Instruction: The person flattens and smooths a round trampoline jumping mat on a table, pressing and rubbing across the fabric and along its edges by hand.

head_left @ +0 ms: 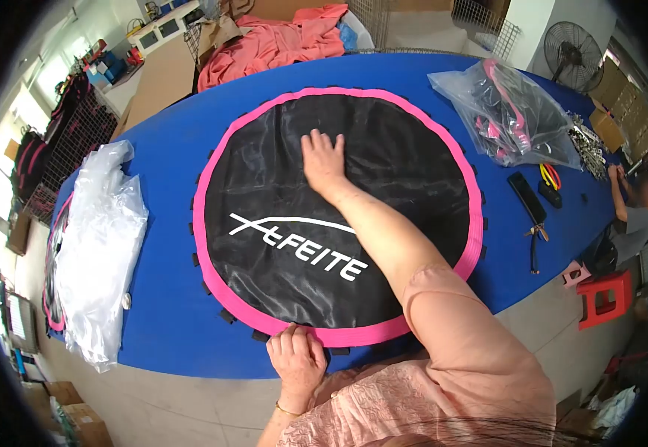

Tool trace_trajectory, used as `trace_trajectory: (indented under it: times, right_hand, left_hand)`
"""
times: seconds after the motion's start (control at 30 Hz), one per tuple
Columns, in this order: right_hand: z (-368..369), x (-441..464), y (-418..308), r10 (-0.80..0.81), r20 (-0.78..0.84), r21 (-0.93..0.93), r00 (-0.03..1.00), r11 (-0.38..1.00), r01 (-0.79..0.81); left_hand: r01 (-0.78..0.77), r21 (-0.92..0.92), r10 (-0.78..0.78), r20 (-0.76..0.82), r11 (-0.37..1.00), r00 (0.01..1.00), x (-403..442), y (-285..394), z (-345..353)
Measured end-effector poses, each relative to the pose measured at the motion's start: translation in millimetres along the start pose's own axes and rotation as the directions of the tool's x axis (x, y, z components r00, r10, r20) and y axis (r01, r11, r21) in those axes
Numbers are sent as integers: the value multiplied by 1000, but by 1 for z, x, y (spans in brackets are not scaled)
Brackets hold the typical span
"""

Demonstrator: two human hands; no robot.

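Note:
A round black trampoline mat [264, 179] with a pink border, white lettering and small black tabs round its rim lies flat on the blue table. My right hand [325, 160] rests palm down on its upper middle, fingers spread, holding nothing. At the near edge, my left hand [296, 363] has its fingers curled over the pink border; its thumb is hidden. My right forearm crosses the mat and covers part of the lettering.
Clear plastic bags [104, 253] lie on the left of the blue table [164, 313]. At right are a bag of pink and black pieces [514, 119], a phone [526, 197], pliers [537, 232] and metal parts [586, 145]. A person [637, 212] sits beyond, near a red stool [605, 298].

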State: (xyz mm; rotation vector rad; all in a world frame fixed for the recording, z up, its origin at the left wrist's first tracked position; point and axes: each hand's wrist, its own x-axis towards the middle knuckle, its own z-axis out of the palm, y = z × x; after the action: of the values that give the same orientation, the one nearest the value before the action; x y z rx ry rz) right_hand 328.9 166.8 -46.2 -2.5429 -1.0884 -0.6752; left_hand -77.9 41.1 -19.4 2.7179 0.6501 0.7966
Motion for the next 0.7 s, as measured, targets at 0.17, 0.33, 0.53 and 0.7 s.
trace_trajectory:
  times: [0.17,0.33,0.53,0.7]
  right_hand:
    - [-14,-20,-24,-102,48,70,994,993,98]
    - [-36,-41,33,-149,26,97,989,985,146]
    - [-77,-65,139,-93,72,-107,993,989,100]
    - [-90,-70,195,77,123,-251,989,967,-44]
  left_hand:
    - [-11,-30,10,-33,1000,999,1,0,2]
    - [-11,-10,10,-33,1000,999,0,-1,2]
    - [1,-31,-2,-35,1000,999,0,0,2]
    - [-6,-31,5,-28,1000,1000,-1,-2,3]
